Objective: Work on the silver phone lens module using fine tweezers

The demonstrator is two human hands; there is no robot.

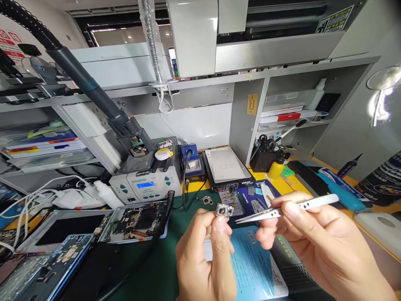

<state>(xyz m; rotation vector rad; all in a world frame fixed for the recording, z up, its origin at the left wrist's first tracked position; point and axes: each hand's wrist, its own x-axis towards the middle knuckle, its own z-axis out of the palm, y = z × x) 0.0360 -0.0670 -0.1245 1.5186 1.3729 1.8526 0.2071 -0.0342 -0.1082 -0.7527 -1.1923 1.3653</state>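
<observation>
Pinched between the thumb and fingers of my left hand (pixel 208 251) is a small silvery camera module (pixel 224 210) with dark round lenses. My right hand (pixel 322 234) grips a pair of metal tweezers (pixel 272 213), its thumb pressed on the shank. The tweezers point left, with their tips just right of the module and apparently a little apart from it. A similar small metal part (pixel 206 200) lies on the green mat (pixel 156 259) behind my left hand. Below both hands is a blue printed packet (pixel 250 263).
A soldering station (pixel 150 184) with a lit display stands at the back left, beside a flat heating plate (pixel 228 167). Opened phones (pixel 138 225) lie at left under a black hose (pixel 163 223). A yellow bottle (pixel 275 167) and a large black can (pixel 384 179) stand at right.
</observation>
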